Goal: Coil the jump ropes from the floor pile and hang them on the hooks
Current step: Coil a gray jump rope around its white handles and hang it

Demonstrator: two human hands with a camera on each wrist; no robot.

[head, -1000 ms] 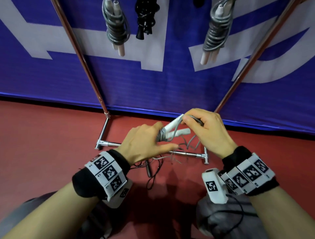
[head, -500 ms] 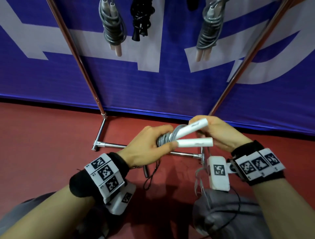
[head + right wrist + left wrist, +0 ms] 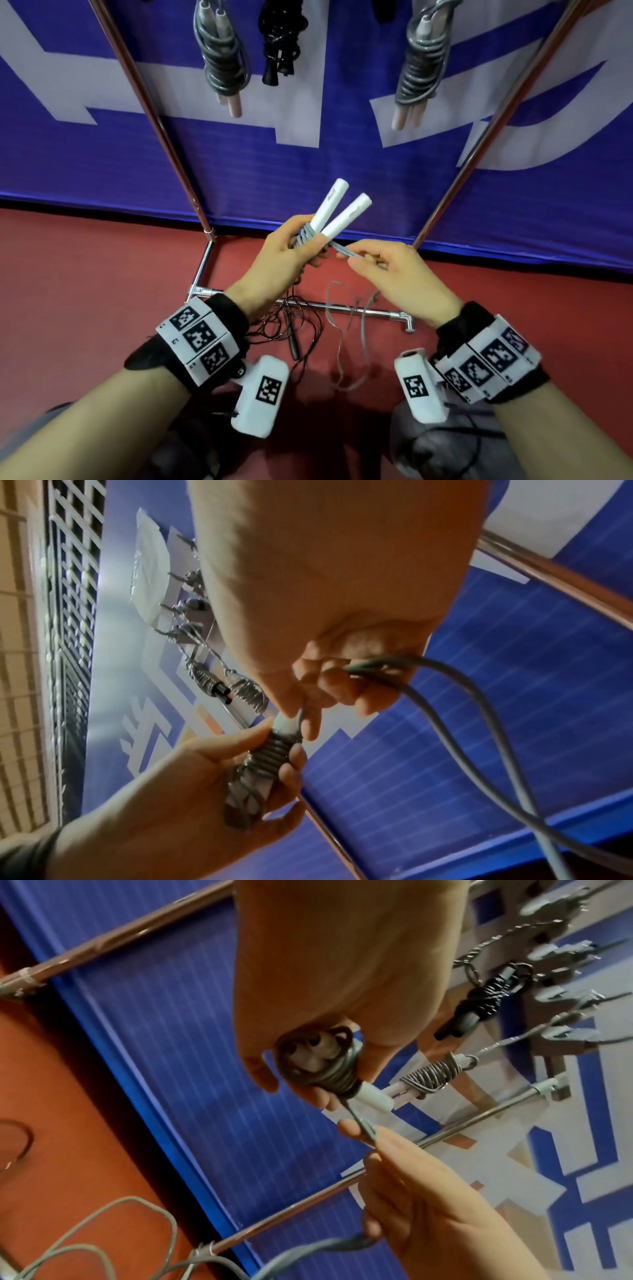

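I am mid-wrap on the grey rope (image 3: 310,236): my left hand (image 3: 284,257) is clamped round its two white handles (image 3: 337,212) and the turns already wound on them, held up above the floor (image 3: 85,291) in front of the rack's base bar (image 3: 342,308). My right hand (image 3: 400,274) pinches the doubled cord just beside the bundle. The handles' long axis slants up and away to my right, towards the banner (image 3: 308,171). Slack trails to the floor, so I judge more turns come next, kept taut, before hanging.
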